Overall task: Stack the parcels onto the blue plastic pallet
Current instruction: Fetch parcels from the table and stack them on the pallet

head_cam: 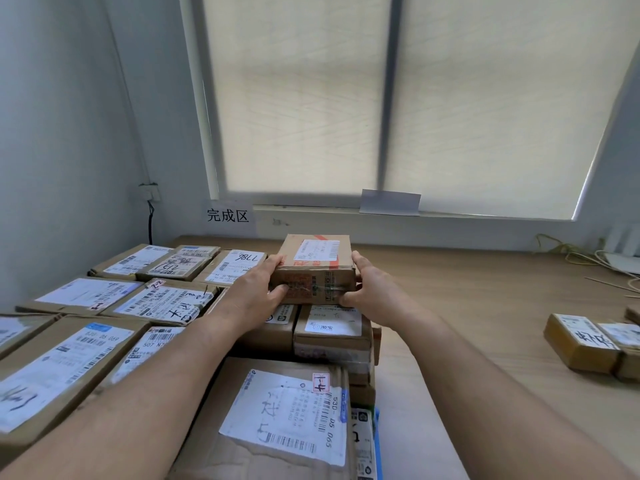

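Most of the work looks done: stacked parcels (162, 303) fill the left and lower centre of the frame, with a sliver of the blue pallet (378, 441) showing at the bottom edge; a few loose parcels (581, 344) wait on the floor (467, 306) at the right edge, so some remain. A small brown parcel (317, 268) sits mid-frame over the stack; whether it already rests there I cannot tell. The left hand (256, 289) grips its left end, fingers curled over the top edge, thumb on the near face; the right hand (370, 289) clasps the right end likewise.
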The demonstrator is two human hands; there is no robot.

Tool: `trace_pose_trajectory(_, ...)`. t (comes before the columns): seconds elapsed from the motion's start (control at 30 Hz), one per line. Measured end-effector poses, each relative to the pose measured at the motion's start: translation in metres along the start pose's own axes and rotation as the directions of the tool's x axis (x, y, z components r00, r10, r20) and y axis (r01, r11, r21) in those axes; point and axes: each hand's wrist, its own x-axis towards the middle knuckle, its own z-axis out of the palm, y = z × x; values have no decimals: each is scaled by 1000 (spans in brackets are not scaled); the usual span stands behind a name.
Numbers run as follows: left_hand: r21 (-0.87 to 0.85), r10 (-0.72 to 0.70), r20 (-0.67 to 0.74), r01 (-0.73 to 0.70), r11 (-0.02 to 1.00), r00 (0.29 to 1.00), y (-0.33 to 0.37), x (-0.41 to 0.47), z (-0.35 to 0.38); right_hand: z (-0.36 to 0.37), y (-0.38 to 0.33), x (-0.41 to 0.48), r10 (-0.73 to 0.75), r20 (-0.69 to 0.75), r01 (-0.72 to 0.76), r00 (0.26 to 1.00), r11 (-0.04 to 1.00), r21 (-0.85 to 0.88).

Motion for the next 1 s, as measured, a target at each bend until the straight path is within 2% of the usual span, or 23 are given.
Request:
trace_pose_trajectory(0.13,10,-29,-13,29,1000,999,-1,-6,-1,-7,2,-8,-2,-32,2,1000,1000,-14)
trace_pose_trajectory(0.27,41,-3,-154,10,999,988,12,-16,1,-18,13,-25,-57,-104,46,993,993,-104)
trace_pose_trajectory(0.4,138,106,-326,-63,988,940,43,-33,11,-34,34,-49,-118,-207,75,971,977,-201)
trace_pose_trajectory(0.57,228,247,-414,-163,960,876,100,-56,36,-60,69,-92,-185,-290,89,939,945,-315)
trace_pose_trajectory(0.77,230,331,-409,-255,939,850,185,-85,93,-102,129,-148,-176,-368,30,913,928,-371)
trace_pose_trajectory(1.0,176,318,-319,-274,945,893,273,-139,194,-141,214,-223,-142,-410,-47,901,907,-418)
